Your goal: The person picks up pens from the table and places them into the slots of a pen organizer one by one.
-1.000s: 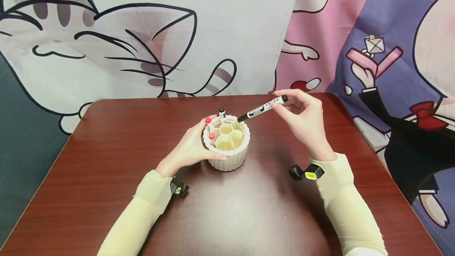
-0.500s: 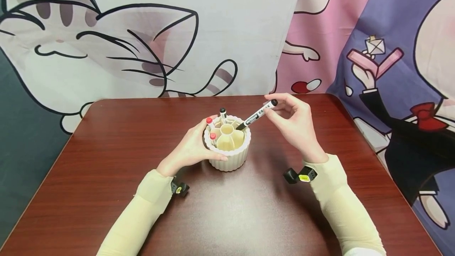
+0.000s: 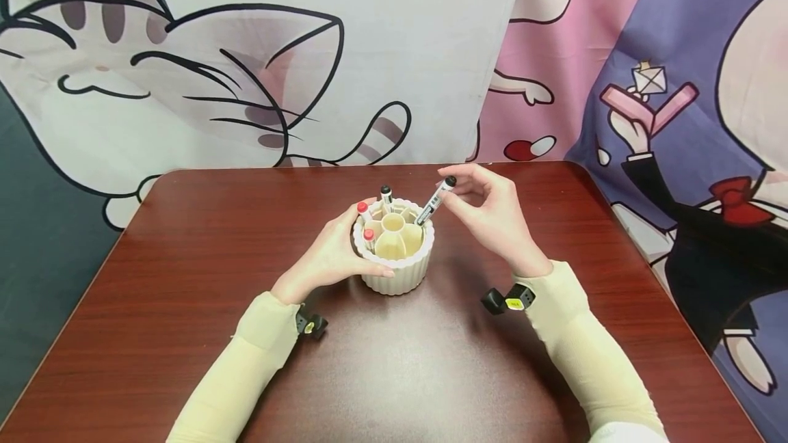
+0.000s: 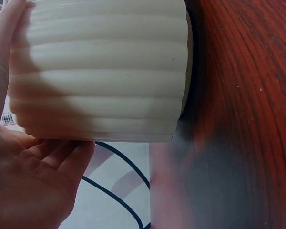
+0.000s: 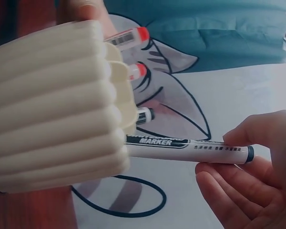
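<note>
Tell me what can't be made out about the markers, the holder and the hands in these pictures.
- Marker tip: inside the holder; the rim hides it in head and right wrist views.
- Small print on its label: too small to read.
- Lower bodies of the two red-capped markers and the other black-capped one: hidden by the holder's wall.
- Left hand fingertips: behind the holder, head view.
- Holder's compartments: left wrist view shows only its ribbed side.

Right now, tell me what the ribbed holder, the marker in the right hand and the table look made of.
Ribbed holder: matte cream, likely plastic or ceramic; even, dull ridges.
Marker: smooth white plastic barrel, printed label, dark cap.
Table: glossy reddish wood-grain, probably laminate or varnished wood; it reflects light.
</note>
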`<state>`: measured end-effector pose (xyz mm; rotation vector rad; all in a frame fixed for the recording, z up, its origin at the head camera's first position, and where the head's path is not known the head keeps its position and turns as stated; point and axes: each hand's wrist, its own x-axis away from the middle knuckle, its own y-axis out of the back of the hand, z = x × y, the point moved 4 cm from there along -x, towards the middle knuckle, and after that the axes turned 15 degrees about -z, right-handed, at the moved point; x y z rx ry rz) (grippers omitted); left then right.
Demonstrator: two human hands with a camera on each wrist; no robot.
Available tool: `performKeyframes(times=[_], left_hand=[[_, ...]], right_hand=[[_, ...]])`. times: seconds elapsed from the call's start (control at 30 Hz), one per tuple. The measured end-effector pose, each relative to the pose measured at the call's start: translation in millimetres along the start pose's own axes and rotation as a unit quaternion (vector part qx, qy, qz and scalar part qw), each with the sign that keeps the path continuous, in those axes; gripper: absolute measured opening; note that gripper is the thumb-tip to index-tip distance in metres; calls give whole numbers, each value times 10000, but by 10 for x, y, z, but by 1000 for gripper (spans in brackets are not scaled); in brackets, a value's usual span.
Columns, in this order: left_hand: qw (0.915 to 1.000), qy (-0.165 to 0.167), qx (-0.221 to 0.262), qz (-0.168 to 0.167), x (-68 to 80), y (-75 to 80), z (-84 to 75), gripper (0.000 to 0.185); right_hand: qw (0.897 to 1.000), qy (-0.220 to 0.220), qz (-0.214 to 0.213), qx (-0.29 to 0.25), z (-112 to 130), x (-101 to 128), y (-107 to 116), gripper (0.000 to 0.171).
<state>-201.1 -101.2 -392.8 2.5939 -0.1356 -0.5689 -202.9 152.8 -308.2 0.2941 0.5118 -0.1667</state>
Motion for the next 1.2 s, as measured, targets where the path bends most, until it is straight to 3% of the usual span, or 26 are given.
performKeyframes(times=[0.27, 0.47, 0.8, 1.07, 1.2], left_hand=[[9999, 149, -8, 65, 30, -22, 12, 121], [10000, 57, 23, 23, 19, -20, 6, 122], [10000, 21, 27, -41, 32, -6, 13, 120], [9999, -19, -141, 20, 43, -12, -10, 126], [9989, -148, -440, 88, 48, 74, -14, 134]], right_hand=[[9977, 41, 524, 427, -174, 48, -145, 24], [9952, 67, 736, 649, -198, 60, -212, 23], [9881, 269, 1153, 983, -268, 97, -276, 34], [9881, 221, 790, 1302, -350, 65, -114, 59], [9843, 143, 653, 1636, -422, -5, 55, 66]])
